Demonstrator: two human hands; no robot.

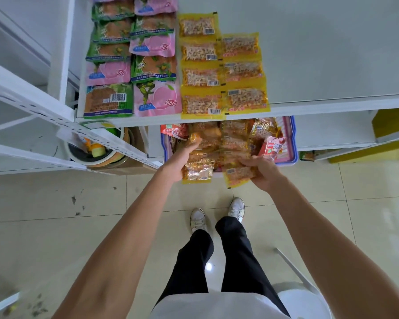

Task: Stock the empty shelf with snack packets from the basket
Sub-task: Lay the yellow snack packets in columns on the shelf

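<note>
The white shelf (320, 56) runs above and beyond both your hands, and the tiled floor (78, 203) lies beneath them. Just past your fingers, tucked under the shelf's front edge, sits the blue-rimmed basket (294, 137), heaped with snack packets. Up on the shelf, beyond and left of your left hand, green and pink packets (131, 65) lie flat in two columns. Right beside them, straight beyond your grip, yellow packets (221, 72) fill two more columns reaching to the front edge. Your left hand (182, 156) has its fingers curled round a bundle of golden packets (197, 169), held over the near rim of the basket. Your right hand (264, 172) pinches the near end of a yellow strip (236, 146) of joined packets, the rest of which runs away from your fingers over the basket's heap. A round tub (95, 155) stands well to the left of your left hand, and your white shoes (198, 219) are below both wrists.
</note>
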